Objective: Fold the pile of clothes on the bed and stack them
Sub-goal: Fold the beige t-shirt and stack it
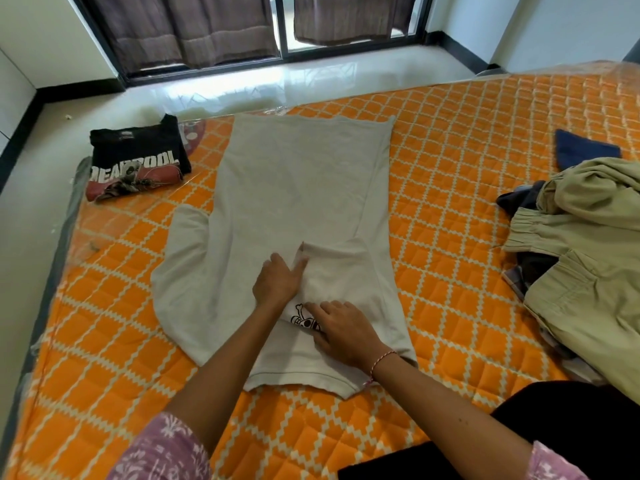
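Orange quilted mattress point(450, 237) on pale floor point(242, 84); curtained window point(225, 26) beyond. Left hand point(277, 282) and right hand point(343, 329) press flat, fingers straight, on grey shirt point(294, 174) mid-mattress.

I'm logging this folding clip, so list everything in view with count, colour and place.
grey shirt: 1, light grey, spread mid-bed, right side folded in
black shirt: 1, black with print, folded, far left bed corner
clothes pile: 1, khaki and dark, right of bed
blue cloth: 1, navy, behind pile
bed: 1, orange checked
curtains: 2, brown, window
left hand: flat on grey shirt
right hand: flat on grey shirt, near skull print
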### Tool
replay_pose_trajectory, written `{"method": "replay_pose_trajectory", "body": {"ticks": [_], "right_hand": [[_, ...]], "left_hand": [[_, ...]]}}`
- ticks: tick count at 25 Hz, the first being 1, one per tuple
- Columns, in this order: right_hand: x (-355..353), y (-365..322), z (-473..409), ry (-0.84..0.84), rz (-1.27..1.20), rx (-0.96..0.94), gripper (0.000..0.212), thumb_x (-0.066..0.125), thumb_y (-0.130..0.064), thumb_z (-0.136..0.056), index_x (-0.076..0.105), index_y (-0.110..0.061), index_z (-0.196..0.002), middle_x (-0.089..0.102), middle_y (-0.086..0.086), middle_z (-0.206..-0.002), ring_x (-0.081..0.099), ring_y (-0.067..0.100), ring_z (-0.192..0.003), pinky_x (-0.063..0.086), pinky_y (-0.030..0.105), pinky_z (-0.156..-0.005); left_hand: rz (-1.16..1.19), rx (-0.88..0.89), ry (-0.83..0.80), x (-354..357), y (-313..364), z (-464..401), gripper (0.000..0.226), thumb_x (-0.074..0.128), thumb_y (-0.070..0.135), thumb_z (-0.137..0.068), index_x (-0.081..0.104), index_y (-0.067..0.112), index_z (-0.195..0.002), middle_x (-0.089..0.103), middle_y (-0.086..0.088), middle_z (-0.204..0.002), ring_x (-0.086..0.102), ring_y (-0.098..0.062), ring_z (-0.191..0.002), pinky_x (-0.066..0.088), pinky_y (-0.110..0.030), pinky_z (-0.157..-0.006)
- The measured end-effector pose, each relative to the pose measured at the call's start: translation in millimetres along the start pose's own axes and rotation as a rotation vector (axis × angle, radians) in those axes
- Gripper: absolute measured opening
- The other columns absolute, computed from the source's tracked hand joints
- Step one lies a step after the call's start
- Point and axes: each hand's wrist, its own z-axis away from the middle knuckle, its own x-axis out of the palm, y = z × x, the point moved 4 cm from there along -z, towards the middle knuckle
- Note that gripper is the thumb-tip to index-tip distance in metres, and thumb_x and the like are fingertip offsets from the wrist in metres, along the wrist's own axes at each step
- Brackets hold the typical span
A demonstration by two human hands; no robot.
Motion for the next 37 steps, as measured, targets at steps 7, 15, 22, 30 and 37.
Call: {"method": "replay_pose_trajectory", "body": {"ticks": [7, 15, 22, 30, 37], "right_hand": [[-7, -12, 4, 0.002, 0.06, -0.077, 0.031, 0.053, -0.021, -0.082, 0.06, -0.01, -0.11, 0.064, 0.009, -0.081, 0.059, 0.028, -0.068, 0.043, 0.034, -0.061], [-21, 29, 60, 0.089, 0.319, 0.15, 0.047, 0.073, -0.026, -0.05, 0.044, -0.017, -0.087, 0.055, 0.004, -0.073, 0.054, 0.024, -0.058, 0.038, 0.031, -0.048], [-36, -11, 42, 0.141, 0.035, 0.004, 0.011, 0.055, -0.015, -0.082, 0.046, -0.013, -0.088, 0.054, 0.006, -0.08, 0.055, 0.025, -0.062, 0.026, 0.027, -0.05], [2, -11, 65, -0.224, 0.271, -0.106, 0.066, 0.05, -0.057, -0.072, 0.048, -0.019, -0.127, 0.053, 0.012, -0.125, 0.051, 0.031, -0.109, 0.045, 0.044, -0.079], [-5, -20, 43, -0.389, 0.263, 0.113, 0.03, 0.038, -0.024, -0.099, 0.045, -0.011, -0.126, 0.051, 0.015, -0.12, 0.05, 0.034, -0.111, 0.043, 0.04, -0.077]], "left_hand": [[-0.117, 0.096, 0.212, -7, -30, 47, 0.031, 0.048, 0.035, -0.096, 0.047, 0.01, -0.116, 0.066, -0.017, -0.101, 0.063, -0.035, -0.091, 0.044, -0.037, -0.067], [0.112, 0.111, 0.022, -6, -33, 51, 0.047, 0.061, 0.028, -0.088, 0.046, 0.01, -0.129, 0.061, -0.015, -0.12, 0.057, -0.035, -0.111, 0.045, -0.037, -0.083], [0.136, 0.1, 0.328, -60, -50, 50, 0.028, 0.052, 0.012, -0.091, 0.055, 0.012, -0.118, 0.064, -0.016, -0.108, 0.06, -0.036, -0.099, 0.047, -0.039, -0.074], [-0.82, 0.912, -0.29, -7, -80, 102, 0.102, 0.008, 0.086, -0.071, 0.007, 0.024, -0.152, 0.001, -0.014, -0.157, 0.01, -0.025, -0.145, 0.021, -0.05, -0.113], [-0.913, 0.666, -0.43, -7, -74, 113, 0.061, 0.024, 0.011, -0.102, -0.009, 0.022, -0.152, -0.015, -0.017, -0.157, -0.006, -0.036, -0.146, 0.029, -0.047, -0.11]]}}
